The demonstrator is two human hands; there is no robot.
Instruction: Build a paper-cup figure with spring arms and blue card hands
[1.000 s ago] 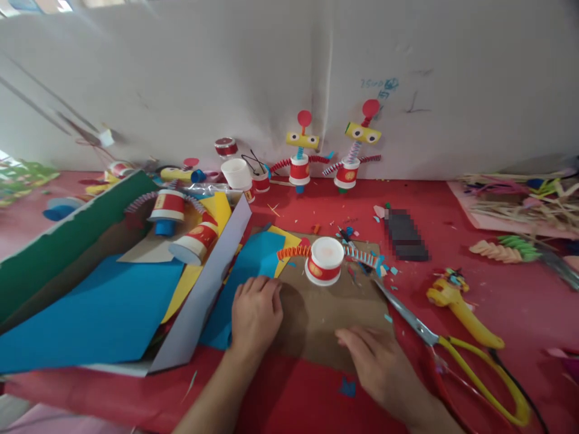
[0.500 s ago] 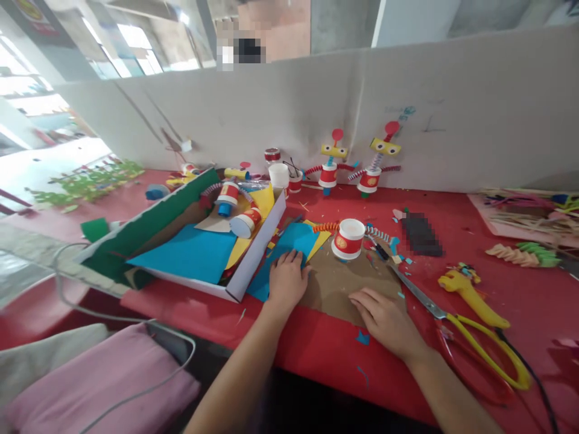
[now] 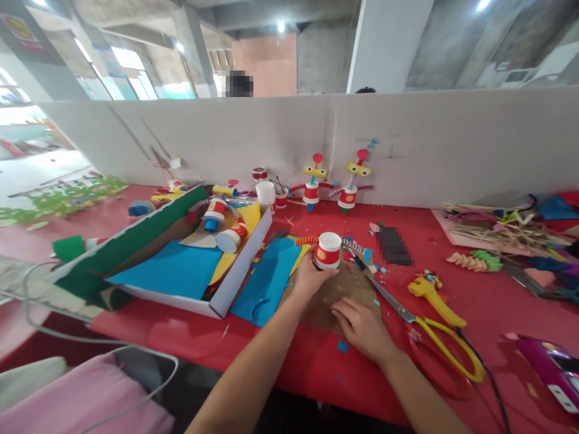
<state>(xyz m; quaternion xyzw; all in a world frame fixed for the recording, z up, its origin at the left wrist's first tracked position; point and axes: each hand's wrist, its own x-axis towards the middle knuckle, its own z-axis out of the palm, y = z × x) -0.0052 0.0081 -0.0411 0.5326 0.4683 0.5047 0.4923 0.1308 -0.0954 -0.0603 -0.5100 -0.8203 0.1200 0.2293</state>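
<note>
A red and white paper cup [image 3: 328, 252] stands upside down at the middle of the table, with an orange folded-paper arm on its left and a pale blue one on its right. My left hand [image 3: 310, 278] is wrapped round the cup's lower left side, thumb along the front of its rim. On the brown board [image 3: 323, 301] in front, my right hand [image 3: 357, 322] rests with loosely bent fingers apart and nothing in them. Blue paper [image 3: 266, 283] lies left of my left hand. Large yellow-handled scissors [image 3: 407, 313] lie right of the board.
An open box [image 3: 246, 262] holding coloured paper and cup figures stands left. Two finished-looking cup figures [image 3: 311, 191] stand by the grey partition [image 3: 253, 132]. A yellow glue gun [image 3: 436, 298] lies right, beyond the scissors. Blue scraps [image 3: 342, 345] lie near the front edge.
My left hand has moved off the blue paper, up and right, and taken hold of the paper cup. My right hand stays on the board. The view has tilted up and turned right.
</note>
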